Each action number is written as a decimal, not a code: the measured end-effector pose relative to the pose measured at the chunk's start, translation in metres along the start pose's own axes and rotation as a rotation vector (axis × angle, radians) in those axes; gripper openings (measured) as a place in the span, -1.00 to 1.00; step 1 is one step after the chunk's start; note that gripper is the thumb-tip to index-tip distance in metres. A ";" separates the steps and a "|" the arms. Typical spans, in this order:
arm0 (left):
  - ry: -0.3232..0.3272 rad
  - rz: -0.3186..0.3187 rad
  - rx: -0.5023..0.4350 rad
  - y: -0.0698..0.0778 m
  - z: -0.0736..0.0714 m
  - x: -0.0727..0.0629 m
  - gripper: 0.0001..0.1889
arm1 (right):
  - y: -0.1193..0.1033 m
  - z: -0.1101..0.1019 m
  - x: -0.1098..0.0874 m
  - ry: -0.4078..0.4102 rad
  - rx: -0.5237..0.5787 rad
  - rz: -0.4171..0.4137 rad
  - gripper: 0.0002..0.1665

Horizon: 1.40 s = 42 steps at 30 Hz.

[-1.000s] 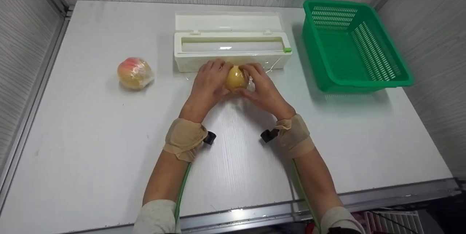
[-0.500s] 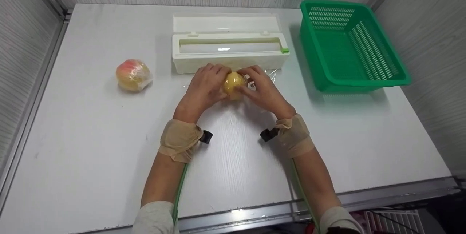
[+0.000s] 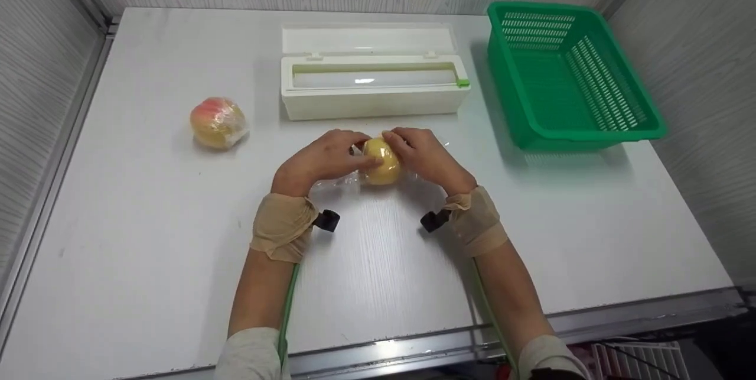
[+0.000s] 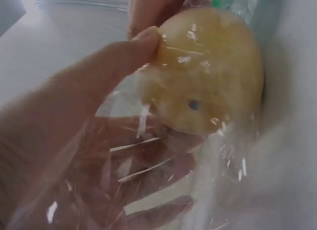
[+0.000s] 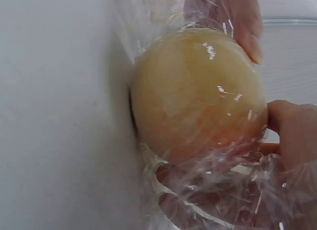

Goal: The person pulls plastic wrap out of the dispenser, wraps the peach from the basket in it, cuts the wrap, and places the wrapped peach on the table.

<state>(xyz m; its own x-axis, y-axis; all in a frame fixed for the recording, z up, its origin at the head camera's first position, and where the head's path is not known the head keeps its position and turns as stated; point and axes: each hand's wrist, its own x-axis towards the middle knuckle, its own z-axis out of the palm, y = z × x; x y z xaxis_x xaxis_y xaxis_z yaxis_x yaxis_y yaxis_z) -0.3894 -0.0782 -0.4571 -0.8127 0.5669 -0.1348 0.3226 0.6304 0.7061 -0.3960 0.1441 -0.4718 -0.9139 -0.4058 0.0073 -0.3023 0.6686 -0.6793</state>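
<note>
A round yellow fruit (image 3: 383, 163) stands at the middle of the table, in front of the white dispenser, with clear plastic film (image 3: 341, 181) about it. My left hand (image 3: 322, 158) holds it from the left, its thumb across the near face; in the left wrist view film lies over the spread fingers (image 4: 148, 161). From the right, my right hand (image 3: 428, 155) holds the fruit near its top. A reddish flush shows low on the fruit (image 5: 198, 96) in the right wrist view, where loose film (image 5: 233, 180) bunches over the fingers below.
Behind the hands sits a white cling film dispenser (image 3: 373, 105), lid raised, roll inside, green slider at its right end. A film-wrapped pink and yellow fruit (image 3: 217, 123) lies at the left. The green basket (image 3: 534, 132) is at the back right.
Both hands and the fruit have moved toward me, away from the dispenser. The left thumb has come onto the fruit's near face, and the right thumb has moved up to its top.
</note>
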 end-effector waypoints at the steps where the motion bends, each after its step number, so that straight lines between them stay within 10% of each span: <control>1: -0.020 -0.030 -0.013 -0.001 0.000 -0.001 -0.42 | 0.000 0.001 0.000 -0.008 0.002 0.014 -0.48; 15: -0.074 -0.091 -0.074 -0.008 -0.007 -0.006 -0.23 | 0.000 -0.002 -0.007 -0.196 0.050 0.019 -0.29; 23: 0.364 0.319 0.291 0.039 0.003 -0.014 -0.62 | 0.009 -0.004 -0.003 -0.137 0.108 0.080 -0.36; 27: 0.464 0.457 0.438 0.052 0.019 -0.010 -0.58 | 0.014 -0.005 -0.001 -0.080 0.151 0.094 -0.43; 35: 0.489 0.407 0.640 0.044 0.055 0.006 -0.32 | 0.019 -0.007 -0.007 -0.111 0.304 0.107 -0.43; 42: 0.413 0.382 0.585 0.047 0.061 0.009 -0.12 | 0.015 -0.018 -0.016 -0.199 0.276 0.145 -0.39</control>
<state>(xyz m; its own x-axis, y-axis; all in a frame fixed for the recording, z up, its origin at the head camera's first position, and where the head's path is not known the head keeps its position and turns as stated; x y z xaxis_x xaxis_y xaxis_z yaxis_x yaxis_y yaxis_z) -0.3521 -0.0116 -0.4673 -0.6721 0.6293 0.3903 0.7223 0.6733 0.1582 -0.3909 0.1720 -0.4692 -0.8632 -0.4507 -0.2276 -0.0649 0.5460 -0.8353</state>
